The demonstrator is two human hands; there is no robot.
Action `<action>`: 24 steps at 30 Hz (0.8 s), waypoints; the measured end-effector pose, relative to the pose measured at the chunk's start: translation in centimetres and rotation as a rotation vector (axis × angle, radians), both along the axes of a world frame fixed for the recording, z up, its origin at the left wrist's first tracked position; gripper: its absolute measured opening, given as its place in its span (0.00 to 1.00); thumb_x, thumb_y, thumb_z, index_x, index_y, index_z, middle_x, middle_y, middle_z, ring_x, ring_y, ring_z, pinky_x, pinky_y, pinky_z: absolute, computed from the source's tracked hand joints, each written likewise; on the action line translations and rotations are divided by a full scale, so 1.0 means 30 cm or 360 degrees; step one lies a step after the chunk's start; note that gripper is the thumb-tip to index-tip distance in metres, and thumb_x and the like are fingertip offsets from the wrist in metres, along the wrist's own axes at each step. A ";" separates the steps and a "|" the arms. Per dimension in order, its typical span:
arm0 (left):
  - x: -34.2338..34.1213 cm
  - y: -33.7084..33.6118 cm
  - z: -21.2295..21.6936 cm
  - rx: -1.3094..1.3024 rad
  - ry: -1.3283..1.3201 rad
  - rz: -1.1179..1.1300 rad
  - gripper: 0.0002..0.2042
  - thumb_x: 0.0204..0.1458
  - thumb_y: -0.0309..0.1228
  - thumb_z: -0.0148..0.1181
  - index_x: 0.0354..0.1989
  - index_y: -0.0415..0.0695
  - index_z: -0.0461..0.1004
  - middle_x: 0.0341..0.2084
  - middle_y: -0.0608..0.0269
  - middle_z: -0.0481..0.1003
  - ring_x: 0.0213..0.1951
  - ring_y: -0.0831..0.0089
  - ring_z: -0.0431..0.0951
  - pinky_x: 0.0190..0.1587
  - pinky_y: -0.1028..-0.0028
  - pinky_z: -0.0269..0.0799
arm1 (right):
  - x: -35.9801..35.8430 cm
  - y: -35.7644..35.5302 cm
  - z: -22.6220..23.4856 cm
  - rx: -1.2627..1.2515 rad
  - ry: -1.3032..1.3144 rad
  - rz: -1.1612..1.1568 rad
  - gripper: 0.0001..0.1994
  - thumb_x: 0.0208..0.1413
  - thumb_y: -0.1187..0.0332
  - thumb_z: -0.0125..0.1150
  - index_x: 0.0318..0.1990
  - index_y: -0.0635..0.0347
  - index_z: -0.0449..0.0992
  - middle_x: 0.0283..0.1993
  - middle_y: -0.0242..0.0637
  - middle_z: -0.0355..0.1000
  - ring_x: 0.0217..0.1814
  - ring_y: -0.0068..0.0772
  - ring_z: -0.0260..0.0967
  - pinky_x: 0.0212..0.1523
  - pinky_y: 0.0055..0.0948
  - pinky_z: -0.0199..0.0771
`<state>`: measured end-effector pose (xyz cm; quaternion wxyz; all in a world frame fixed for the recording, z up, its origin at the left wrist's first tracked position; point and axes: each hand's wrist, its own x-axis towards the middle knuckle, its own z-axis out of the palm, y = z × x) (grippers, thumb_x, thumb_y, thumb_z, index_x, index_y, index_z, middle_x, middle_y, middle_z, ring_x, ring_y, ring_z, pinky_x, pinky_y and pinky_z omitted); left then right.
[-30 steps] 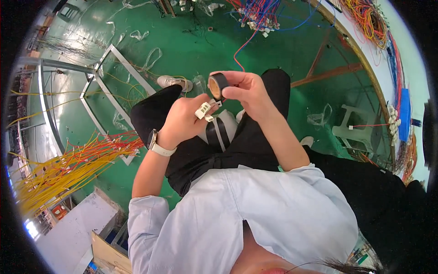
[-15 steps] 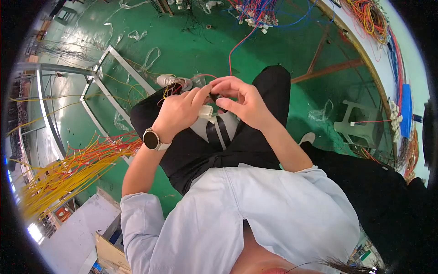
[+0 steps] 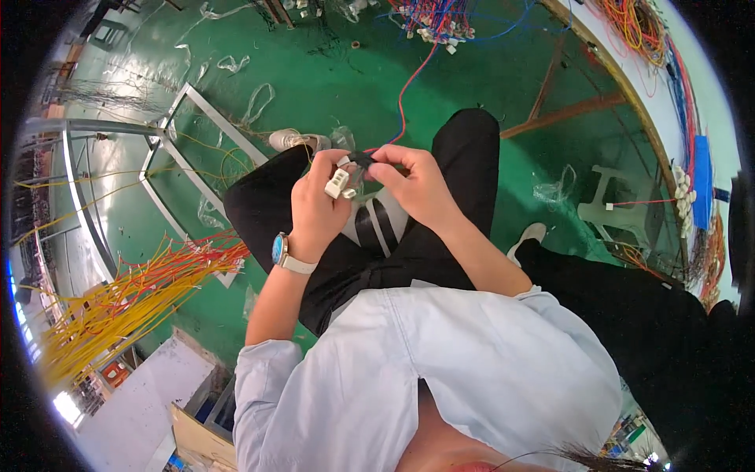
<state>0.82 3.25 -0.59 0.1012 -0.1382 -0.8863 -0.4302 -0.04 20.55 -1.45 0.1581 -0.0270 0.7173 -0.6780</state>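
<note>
My left hand (image 3: 311,206), with a watch on its wrist, is closed around a white plastic wire connector (image 3: 337,184) above my lap. Beside that connector, a small black piece (image 3: 362,160) lies between the fingertips of both hands; whether it is tape or a plug I cannot tell. My right hand (image 3: 421,187) pinches the black piece from the right, thumb and forefinger together. A thin red and blue wire pair (image 3: 403,102) runs from my fingers up to a hanging bundle.
Bunched red and blue wires with white connectors (image 3: 436,27) hang at the far side. Yellow and red wires (image 3: 134,295) spread at left beside a metal frame (image 3: 189,177). A pale plastic stool (image 3: 617,204) stands at right, under a wire-laden board (image 3: 702,185). Black strips (image 3: 373,228) cross a pale surface between my legs.
My left hand has turned and drawn back slightly, so the white connector now shows its openings and sits farther left. My right hand has closed its fingertips on the black piece.
</note>
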 end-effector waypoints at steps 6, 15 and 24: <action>0.021 0.015 0.012 0.0559 -0.0301 0.0051 0.04 0.55 0.24 0.54 0.36 0.36 0.71 0.19 0.62 0.70 0.21 0.77 0.68 0.24 0.76 0.63 | -0.022 -0.006 0.002 -0.0107 0.0431 -0.0004 0.06 0.54 0.74 0.57 0.32 0.69 0.76 0.30 0.29 0.73 0.31 0.16 0.67 0.33 0.17 0.67; 0.027 -0.012 0.014 0.0812 -0.0590 -0.0054 0.05 0.57 0.25 0.53 0.35 0.35 0.71 0.21 0.71 0.69 0.23 0.85 0.62 0.25 0.81 0.59 | -0.034 0.026 0.023 -0.0797 -0.0532 0.0023 0.08 0.54 0.70 0.57 0.31 0.68 0.77 0.27 0.32 0.73 0.28 0.17 0.67 0.31 0.18 0.63; 0.049 0.007 0.002 0.1079 -0.0728 0.0110 0.07 0.60 0.27 0.51 0.35 0.36 0.72 0.21 0.75 0.68 0.25 0.88 0.63 0.26 0.84 0.58 | 0.045 -0.037 0.020 0.0277 0.0634 -0.0218 0.10 0.48 0.67 0.61 0.29 0.68 0.74 0.30 0.44 0.72 0.34 0.37 0.70 0.34 0.31 0.69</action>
